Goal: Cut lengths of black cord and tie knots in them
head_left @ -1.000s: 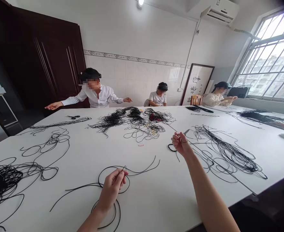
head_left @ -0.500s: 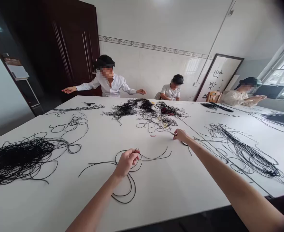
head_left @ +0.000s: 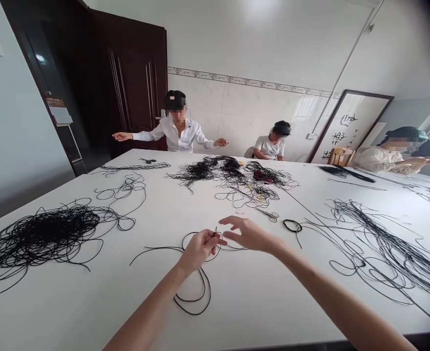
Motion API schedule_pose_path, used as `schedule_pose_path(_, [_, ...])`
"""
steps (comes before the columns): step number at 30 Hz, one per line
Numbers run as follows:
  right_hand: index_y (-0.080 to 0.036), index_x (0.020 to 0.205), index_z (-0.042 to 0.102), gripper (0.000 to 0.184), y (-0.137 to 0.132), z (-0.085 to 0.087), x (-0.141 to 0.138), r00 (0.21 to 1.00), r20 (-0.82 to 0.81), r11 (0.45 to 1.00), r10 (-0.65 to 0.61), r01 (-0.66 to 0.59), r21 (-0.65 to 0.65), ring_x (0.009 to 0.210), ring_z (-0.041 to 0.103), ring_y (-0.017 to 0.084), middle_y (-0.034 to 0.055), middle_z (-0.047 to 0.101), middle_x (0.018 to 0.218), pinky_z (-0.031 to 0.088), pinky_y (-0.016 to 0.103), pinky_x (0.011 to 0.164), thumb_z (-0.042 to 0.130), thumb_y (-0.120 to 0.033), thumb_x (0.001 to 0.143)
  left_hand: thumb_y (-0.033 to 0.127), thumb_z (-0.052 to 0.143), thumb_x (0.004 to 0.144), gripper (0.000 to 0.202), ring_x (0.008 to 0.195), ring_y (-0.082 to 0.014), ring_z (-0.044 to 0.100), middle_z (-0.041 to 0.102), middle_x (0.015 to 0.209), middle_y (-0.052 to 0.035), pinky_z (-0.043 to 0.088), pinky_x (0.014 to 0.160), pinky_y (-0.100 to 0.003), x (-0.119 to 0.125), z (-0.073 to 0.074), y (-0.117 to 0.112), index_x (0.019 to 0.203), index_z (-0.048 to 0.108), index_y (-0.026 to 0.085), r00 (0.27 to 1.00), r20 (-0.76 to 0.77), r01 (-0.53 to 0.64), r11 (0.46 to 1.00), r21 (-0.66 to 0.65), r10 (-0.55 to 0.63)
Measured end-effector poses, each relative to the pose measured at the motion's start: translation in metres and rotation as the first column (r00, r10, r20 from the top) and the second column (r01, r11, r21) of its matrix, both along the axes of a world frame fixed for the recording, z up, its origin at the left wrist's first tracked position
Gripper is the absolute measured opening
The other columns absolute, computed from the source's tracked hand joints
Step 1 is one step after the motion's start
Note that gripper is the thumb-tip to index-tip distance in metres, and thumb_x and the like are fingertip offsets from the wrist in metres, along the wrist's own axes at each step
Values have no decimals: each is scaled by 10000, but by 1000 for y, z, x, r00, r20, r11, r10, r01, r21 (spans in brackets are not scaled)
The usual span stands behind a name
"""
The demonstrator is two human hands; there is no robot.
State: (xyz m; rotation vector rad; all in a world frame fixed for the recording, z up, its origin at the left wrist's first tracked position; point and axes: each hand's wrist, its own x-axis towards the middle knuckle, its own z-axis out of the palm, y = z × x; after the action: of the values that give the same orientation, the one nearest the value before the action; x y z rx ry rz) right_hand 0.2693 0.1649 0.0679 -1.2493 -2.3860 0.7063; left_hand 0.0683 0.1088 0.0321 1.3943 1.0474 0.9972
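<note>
My left hand (head_left: pixel 199 251) is closed on a thin black cord, whose end pokes up past the fingertips. That cord (head_left: pixel 196 298) runs in loops across the white table (head_left: pixel 259 302) around and below the hand. My right hand (head_left: pixel 247 234) hovers just right of the left, fingers spread and holding nothing. To its right lie a small black cord loop (head_left: pixel 292 225) and a pair of small scissors (head_left: pixel 269 214).
A dense black cord tangle (head_left: pixel 50 229) lies at left, a larger snarl (head_left: pixel 229 175) at the far side, and long strands (head_left: pixel 386 243) at right. Three seated co-workers (head_left: pixel 178 126) line the far side; second scissors (head_left: pixel 148 160) lie near the far edge.
My right hand has moved left toward my left hand and opened, and the small cord loop and scissors now lie on the table. The whole view has swung, with the scene shifting right.
</note>
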Motion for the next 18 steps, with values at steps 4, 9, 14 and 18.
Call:
schedule_pose_path(4, [-147, 991, 653, 210, -25, 11, -30, 990, -121, 997, 78, -77, 12, 806, 651, 133, 35, 677, 946, 566, 319, 746, 587, -344, 961, 375, 581, 963, 255, 628, -114, 602, 655, 823, -10, 526, 588, -266, -7, 15, -2, 944, 644, 129, 997, -77, 21, 999, 44, -17])
schedule_pose_path(9, [-152, 851, 636, 181, -40, 60, -29, 911, -410, 990, 47, 12, 139, 728, 642, 121, -2, 663, 772, 551, 297, 710, 605, -308, 938, 332, 606, 918, 237, 541, -89, 431, 622, 700, 2, 371, 508, -231, -12, 83, -10, 784, 654, 143, 998, -58, 2, 978, 207, 10])
schedule_pose_path(14, [-199, 828, 598, 138, -63, 110, -22, 734, -662, 972, 150, 13, 235, 676, 659, 117, -4, 678, 732, 544, 248, 633, 550, -286, 925, 338, 568, 896, 233, 585, -113, 373, 601, 634, 8, 310, 523, -258, 7, 153, -24, 727, 626, 189, 1000, 25, -22, 936, 350, 15])
schedule_pose_path(18, [-219, 794, 596, 107, -73, 119, -18, 665, -724, 946, 184, 79, 314, 636, 601, 80, -43, 639, 674, 504, 197, 618, 570, -199, 896, 314, 574, 910, 229, 588, -109, 395, 584, 648, 12, 313, 514, -244, 20, 168, -36, 721, 626, 196, 999, -6, -46, 918, 394, 53])
